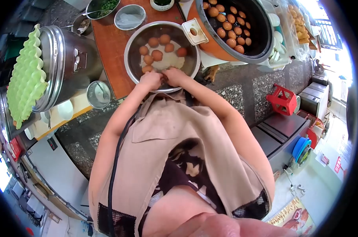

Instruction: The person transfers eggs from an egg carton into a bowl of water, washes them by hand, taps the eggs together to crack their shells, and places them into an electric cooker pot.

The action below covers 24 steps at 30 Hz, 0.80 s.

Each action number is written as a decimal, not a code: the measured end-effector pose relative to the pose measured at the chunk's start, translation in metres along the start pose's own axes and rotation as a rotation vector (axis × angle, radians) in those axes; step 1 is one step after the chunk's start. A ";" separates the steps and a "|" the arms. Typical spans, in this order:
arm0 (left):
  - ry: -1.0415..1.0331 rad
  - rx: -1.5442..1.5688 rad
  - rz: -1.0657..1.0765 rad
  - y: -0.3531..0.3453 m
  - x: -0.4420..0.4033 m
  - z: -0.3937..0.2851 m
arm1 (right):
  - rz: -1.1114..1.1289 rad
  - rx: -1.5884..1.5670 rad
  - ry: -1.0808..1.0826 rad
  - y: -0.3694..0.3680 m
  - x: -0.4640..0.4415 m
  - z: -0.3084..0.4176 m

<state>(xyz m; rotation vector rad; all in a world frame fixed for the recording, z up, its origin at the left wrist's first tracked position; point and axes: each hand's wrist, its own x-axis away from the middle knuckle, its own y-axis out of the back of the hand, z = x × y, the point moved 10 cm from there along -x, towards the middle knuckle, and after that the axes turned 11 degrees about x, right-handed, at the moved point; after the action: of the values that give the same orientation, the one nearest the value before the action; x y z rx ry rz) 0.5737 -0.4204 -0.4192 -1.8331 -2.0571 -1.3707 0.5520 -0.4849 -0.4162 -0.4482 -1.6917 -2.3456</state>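
Observation:
A wide metal bowl (pixel 132 53) holds several brown eggs (pixel 156 55), with a pale patch on its bottom. My left hand (pixel 151 80) and my right hand (pixel 175 76) meet inside its near rim, fingers curled inward and almost touching. Whatever lies between the fingertips is hidden by the hands. Just left of my left hand, one egg rests against the bowl's wall. Beyond my right hand, up and to the right, stands a big orange pot (pixel 204 29) with a dark inside and many more brown eggs (pixel 226 25).
The bowl sits on a reddish-brown board (pixel 111 51). At left, a green egg tray (pixel 28 79) lies on a large steel pot (pixel 78 55). Bowls of chopped greens (pixel 109 4) and a plastic-lined tub (pixel 130 17) stand behind. A red stool (pixel 282 99) is at right.

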 end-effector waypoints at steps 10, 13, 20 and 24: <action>0.059 0.069 0.117 -0.008 -0.021 0.002 | 0.076 -0.053 -0.213 -0.008 -0.002 -0.019; 0.120 -0.036 0.044 0.008 -0.010 -0.006 | 0.071 -0.165 -0.320 0.004 0.000 -0.026; -0.059 0.000 -0.159 0.014 -0.018 -0.011 | 0.035 -0.227 -0.362 -0.006 -0.009 -0.037; -0.084 0.018 0.007 0.003 -0.015 -0.015 | 0.054 -0.274 -0.168 -0.013 -0.014 -0.032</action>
<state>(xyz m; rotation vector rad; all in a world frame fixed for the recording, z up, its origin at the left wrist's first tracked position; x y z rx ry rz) 0.5733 -0.4420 -0.4168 -1.9208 -2.0930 -1.2906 0.5565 -0.5117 -0.4419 -0.7480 -1.4036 -2.5726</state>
